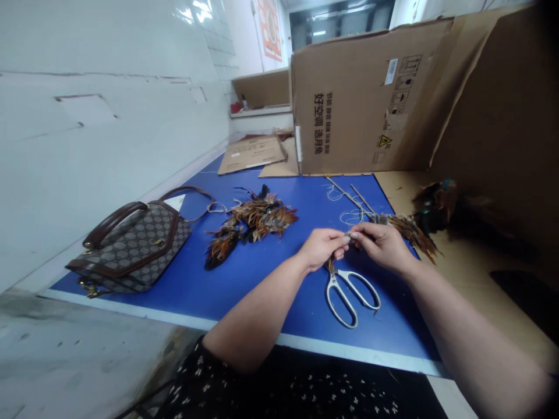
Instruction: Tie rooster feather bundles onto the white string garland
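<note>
My left hand [322,247] and my right hand [382,244] meet above the blue table [271,273], fingertips pinched together on the end of a thin stick wrapped with brown feathers [410,230]. The feathered part trails off to the right behind my right hand. White-handled scissors [349,291] lie flat on the table just below both hands. A loose pile of brown and orange feathers [251,224] rests on the table to the left of my left hand.
A patterned handbag [131,244] with brown straps lies at the table's left end. Bare sticks and white thread [351,203] lie beyond my hands. A large cardboard box [362,99] stands behind, flat cardboard [251,152] further back, and a dark feather heap [437,203] at right.
</note>
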`<move>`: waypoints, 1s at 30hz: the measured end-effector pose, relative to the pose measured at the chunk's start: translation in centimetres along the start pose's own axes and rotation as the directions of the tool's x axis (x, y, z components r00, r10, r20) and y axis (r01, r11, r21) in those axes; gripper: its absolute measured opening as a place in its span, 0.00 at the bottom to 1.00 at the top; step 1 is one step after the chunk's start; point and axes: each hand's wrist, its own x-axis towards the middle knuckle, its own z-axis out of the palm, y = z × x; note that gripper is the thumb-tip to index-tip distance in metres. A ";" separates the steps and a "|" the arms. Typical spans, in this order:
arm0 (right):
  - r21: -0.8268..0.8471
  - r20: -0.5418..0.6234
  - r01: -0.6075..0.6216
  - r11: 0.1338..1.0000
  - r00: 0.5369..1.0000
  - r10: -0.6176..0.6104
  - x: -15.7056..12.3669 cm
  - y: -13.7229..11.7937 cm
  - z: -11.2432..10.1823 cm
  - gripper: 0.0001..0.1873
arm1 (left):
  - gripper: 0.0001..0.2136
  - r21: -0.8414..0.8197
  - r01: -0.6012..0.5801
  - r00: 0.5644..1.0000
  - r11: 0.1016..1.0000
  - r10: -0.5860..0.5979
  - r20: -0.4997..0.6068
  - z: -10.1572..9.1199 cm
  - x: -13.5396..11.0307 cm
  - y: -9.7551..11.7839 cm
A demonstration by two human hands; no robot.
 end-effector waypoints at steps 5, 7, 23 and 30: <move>0.094 -0.163 -0.023 0.995 0.986 0.038 -0.1 0.2 1.1 0.17 | 0.21 -0.118 -0.046 0.998 0.992 0.040 -0.051 0.2 0.1 0.2; 0.085 -0.170 0.004 0.996 0.985 0.010 -0.2 0.4 1.4 0.21 | 0.20 -0.149 -0.052 0.996 0.987 0.041 -0.073 0.1 0.1 0.3; 0.020 -0.131 0.029 0.999 0.991 -0.026 -0.4 0.4 1.9 0.25 | 0.20 -0.064 -0.035 0.996 0.997 0.029 -0.086 -0.5 0.4 -0.1; -0.002 -0.172 0.053 0.999 0.984 -0.053 -0.5 0.9 2.1 0.23 | 0.21 -0.070 0.006 0.996 0.998 -0.012 -0.091 -0.4 0.2 0.3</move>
